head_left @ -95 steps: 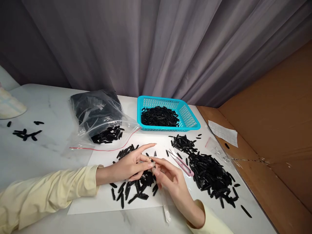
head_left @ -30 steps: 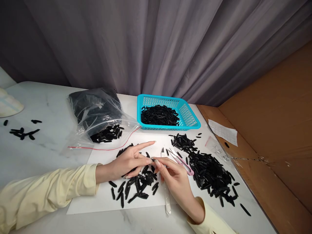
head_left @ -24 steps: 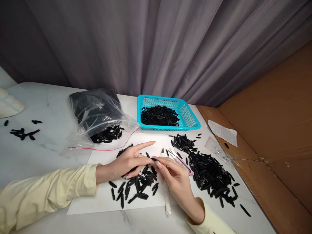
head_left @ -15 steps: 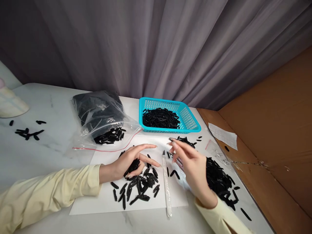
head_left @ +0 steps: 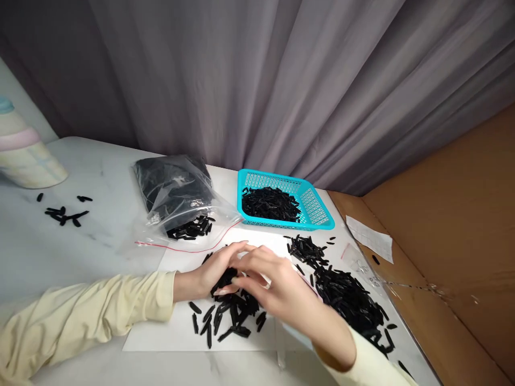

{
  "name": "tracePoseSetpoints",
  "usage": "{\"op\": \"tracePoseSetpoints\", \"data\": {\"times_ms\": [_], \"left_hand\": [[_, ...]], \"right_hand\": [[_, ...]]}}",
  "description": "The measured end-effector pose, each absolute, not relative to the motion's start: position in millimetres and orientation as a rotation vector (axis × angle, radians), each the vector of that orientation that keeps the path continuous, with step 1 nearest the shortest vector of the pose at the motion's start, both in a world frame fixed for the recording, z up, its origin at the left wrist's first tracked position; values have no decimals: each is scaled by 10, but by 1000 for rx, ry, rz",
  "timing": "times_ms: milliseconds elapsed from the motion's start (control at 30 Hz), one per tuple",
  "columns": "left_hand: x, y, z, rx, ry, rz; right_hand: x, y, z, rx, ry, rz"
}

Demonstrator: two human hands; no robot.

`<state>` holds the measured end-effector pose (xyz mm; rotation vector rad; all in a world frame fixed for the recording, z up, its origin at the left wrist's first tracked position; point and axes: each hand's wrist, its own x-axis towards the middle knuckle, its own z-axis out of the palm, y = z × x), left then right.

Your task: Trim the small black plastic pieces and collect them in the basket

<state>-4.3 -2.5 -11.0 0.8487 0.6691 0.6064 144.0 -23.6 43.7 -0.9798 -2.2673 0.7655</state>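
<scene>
Long, ridged black pieces are bunched (head_left: pixel 226 276) in the curled palm of my left hand (head_left: pixel 203 279). My right hand (head_left: pixel 276 276) has come across to it, its bent fingertips and thumb meeting the fingers of the left. Whatever lies between the right fingertips is hidden. More loose black pieces (head_left: pixel 237 321) lie scattered on a white sheet (head_left: pixel 147 335) below both hands. A slim white-handled craft knife (head_left: pixel 280 351) is mostly covered by my right hand, only its lower end showing.
A turquoise basket (head_left: pixel 317 219) of black pieces stands at the back, beside an open zip bag (head_left: pixel 173 182) of them. Further heaps (head_left: pixel 350 300) lie to the right, a few pieces (head_left: pixel 64 215) to the left near a bottle (head_left: pixel 32 161). Cardboard (head_left: pixel 454 225) borders the right side.
My right hand, which pinched a small dark piece to the right, has moved left onto my left hand. The left fingers, spread before, are now drawn in. The view has shifted slightly.
</scene>
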Motion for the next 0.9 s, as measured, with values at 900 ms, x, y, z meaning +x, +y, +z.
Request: {"op": "tracePoseSetpoints", "data": {"times_ms": [900], "left_hand": [[-27, -74, -90, 1081, 627, 448]], "right_hand": [[1662, -584, -12, -1278, -1042, 1531]]}}
